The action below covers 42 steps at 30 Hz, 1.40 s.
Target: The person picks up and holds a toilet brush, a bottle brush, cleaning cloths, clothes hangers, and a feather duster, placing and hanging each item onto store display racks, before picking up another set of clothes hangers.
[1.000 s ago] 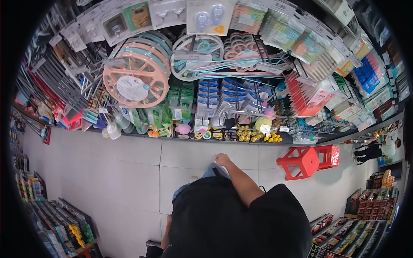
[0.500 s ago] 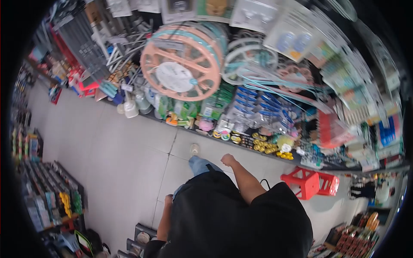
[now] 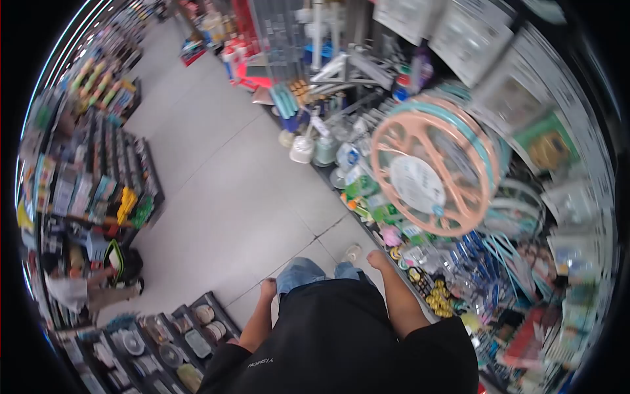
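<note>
My left hand [image 3: 268, 287] hangs low beside my jeans [image 3: 300, 274], its fingers curled in; whether anything is inside is too small to tell. On the other side, my right hand [image 3: 377, 260] is a loose fist near the lower edge of the shelf, close to a pink item [image 3: 391, 236] and small yellow goods [image 3: 438, 298]. Nothing shows sticking out of it. A round pink plastic rack [image 3: 461, 187] with a white label hangs beyond that hand, with blue hangers [image 3: 504, 257] below it. Neither hand touches the goods.
Grey tiled floor [image 3: 216, 151] runs ahead between shelves. At the left stands a shelf [image 3: 108, 164] of packaged goods; a person [image 3: 69, 289] is near a black and green bag [image 3: 123, 262]. A rack of dishes [image 3: 170, 341] is at the lower left.
The view has swung left, so the hanging goods moved right and the red stools left view. The left hand now shows more fully, and a person appears at the left.
</note>
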Tool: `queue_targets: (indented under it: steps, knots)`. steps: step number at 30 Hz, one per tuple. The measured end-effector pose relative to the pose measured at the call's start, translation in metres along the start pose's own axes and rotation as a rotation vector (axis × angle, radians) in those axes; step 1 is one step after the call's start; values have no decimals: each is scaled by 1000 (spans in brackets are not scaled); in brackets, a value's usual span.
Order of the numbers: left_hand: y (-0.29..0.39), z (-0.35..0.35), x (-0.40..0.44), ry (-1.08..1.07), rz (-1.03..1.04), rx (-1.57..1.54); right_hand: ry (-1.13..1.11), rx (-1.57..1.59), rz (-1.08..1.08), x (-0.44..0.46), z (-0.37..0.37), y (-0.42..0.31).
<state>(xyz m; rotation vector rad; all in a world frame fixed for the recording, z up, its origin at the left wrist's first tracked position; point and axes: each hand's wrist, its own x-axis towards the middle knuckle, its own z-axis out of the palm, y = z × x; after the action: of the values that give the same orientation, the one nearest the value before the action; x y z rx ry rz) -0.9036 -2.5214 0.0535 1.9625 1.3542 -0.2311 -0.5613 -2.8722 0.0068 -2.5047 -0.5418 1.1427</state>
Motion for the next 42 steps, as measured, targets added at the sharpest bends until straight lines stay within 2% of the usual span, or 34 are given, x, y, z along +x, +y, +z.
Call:
queue_targets:
  steps: [3,6,7,9,10,11,13,14,17,23,26,29,32,36,39,42]
  knots:
    - [5,-7,22,-57,-75,-105,40,179,24,31,8,-14]
    - [13,-15,40,-147,-123,-201,123,188,-109,46,12,-34]
    - [10,-19,49,-172,-145,-251,136,213,-63,44,19,-41]
    - [-47,1,109,-330,-173,-323,172,250,28,42,22,-54]
    - [-40,-11,120,-409,-190,-356,176,305,49,39,21,-63]
    - [-47,-19,133,-424,-87,-144,185,367,73,33,24,-73]
    - [-4,-70,136,-403,119,294,211,417,101,25,38,-85]
    - [11,-89,142,-416,231,364,232,406,109,22,45,-87]
    - [25,-110,194,-651,-52,105,340,334,153,-1,50,-104]
    - [89,-122,271,-740,97,445,537,418,348,-53,89,-117]
    - [128,-103,297,-690,266,427,585,432,539,-86,131,-107]
    - [178,-89,284,-720,505,440,513,393,693,-124,153,-109]
    - [203,-66,264,-786,611,516,454,468,738,-152,176,-102]
    - [214,-46,219,-775,596,512,270,700,799,-173,194,-91]
    - [193,-35,201,-711,460,371,318,758,844,-171,203,-69]
    - [150,-42,198,-713,372,311,303,632,711,-161,189,-53]
